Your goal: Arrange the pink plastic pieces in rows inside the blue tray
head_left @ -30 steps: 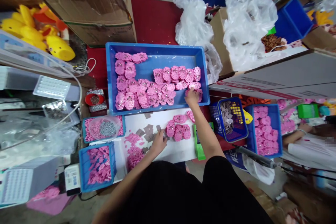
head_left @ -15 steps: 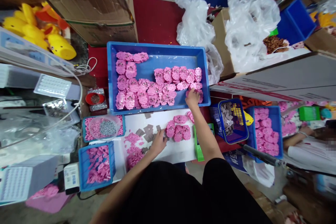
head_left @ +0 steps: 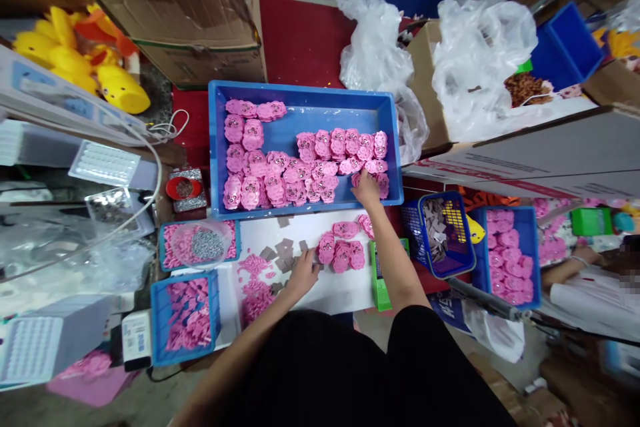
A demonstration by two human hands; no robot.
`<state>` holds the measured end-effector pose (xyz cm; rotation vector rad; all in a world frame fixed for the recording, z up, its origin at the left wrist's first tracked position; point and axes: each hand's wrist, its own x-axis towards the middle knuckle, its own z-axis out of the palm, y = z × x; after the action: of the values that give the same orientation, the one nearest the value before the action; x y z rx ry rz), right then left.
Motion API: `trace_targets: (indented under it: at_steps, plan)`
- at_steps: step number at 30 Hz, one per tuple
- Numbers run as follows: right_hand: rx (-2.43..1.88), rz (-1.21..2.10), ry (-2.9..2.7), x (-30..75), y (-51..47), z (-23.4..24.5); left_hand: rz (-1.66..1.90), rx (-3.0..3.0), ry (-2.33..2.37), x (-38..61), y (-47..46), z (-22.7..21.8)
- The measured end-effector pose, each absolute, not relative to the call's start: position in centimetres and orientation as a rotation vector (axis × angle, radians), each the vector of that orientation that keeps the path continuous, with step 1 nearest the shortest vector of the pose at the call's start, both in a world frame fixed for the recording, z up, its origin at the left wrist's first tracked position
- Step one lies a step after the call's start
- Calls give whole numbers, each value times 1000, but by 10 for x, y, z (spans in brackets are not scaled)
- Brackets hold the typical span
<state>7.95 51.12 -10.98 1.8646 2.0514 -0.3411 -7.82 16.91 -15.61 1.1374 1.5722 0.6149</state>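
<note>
Inside the large blue tray [head_left: 330, 101], near its right front corner, my right hand [head_left: 367, 189] has its fingers closed on a pink scalloped piece [head_left: 355, 179]. Part of that piece is hidden under the hand. Rows of similar pink pieces with small face-like markings [head_left: 275, 188] fill much of the tray. On the white tabletop [head_left: 330, 293], my left hand [head_left: 303, 275] rests with thumb and forefinger apart, just left of a cluster of pink pieces [head_left: 342, 255]. Small grey squares [head_left: 285, 255] lie beside its fingertips.
Loose pink bits [head_left: 257, 300] lie left of my left hand. Blue bins [head_left: 214, 320] and a clear bowl of silvery bits [head_left: 205, 245] stand further left. To the right are a green basket [head_left: 381, 287] and a blue basket of grey pieces [head_left: 453, 270]. A co-worker's arm [head_left: 570, 270] shows far right.
The whole view has shifted slightly. My right hand stays at the tray's right front corner, and my left hand keeps its place beside the pink cluster.
</note>
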Motion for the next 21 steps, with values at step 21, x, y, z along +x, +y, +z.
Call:
trace_targets:
  at_steps: [21]
  plan:
    - [1869,-459,2063,89,516,-132,560,1152,1543,-82,174,-153]
